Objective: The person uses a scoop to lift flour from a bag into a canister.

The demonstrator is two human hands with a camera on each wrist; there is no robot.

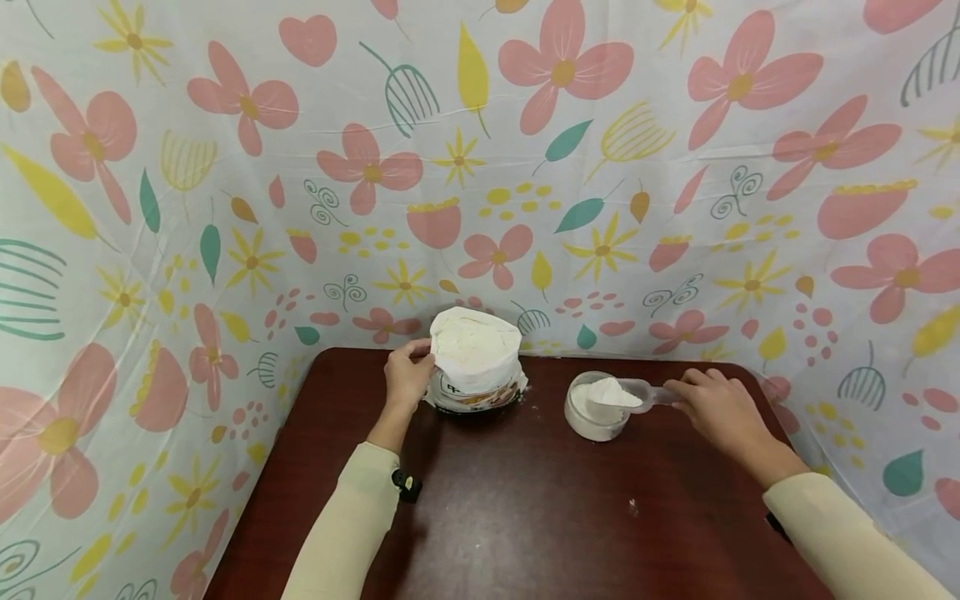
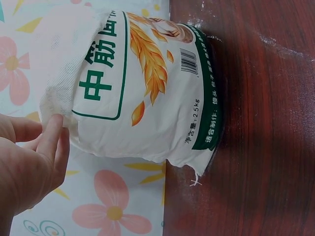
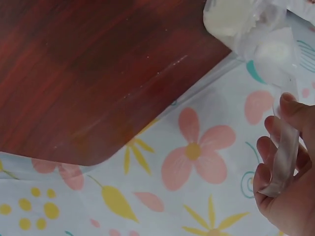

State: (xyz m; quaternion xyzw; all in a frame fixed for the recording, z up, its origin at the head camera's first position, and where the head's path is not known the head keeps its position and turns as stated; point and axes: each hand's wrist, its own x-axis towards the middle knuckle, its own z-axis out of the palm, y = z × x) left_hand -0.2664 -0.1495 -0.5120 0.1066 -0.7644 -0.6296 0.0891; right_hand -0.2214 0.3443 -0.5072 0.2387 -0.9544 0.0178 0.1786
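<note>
A white flour bag (image 1: 476, 371) stands upright at the back of the table, its top folded outward and pale powder showing inside. My left hand (image 1: 406, 382) pinches the left side of its rim. In the left wrist view, green lettering and a wheat ear mark the bag (image 2: 142, 93), and thumb and fingers of the left hand (image 2: 34, 162) meet at the folded edge. To the right, a clear round tub (image 1: 596, 429) contains white powder. My right hand (image 1: 723, 408) grips the handle of a translucent scoop (image 1: 647, 393), which carries a heap of powder over the tub.
The dark red wooden table (image 1: 510, 517) has some spilled powder between bag and tub, plus a small pale speck (image 1: 633, 506) nearer the front. A flower-printed cloth (image 1: 495, 167) hangs close behind the table and along its sides.
</note>
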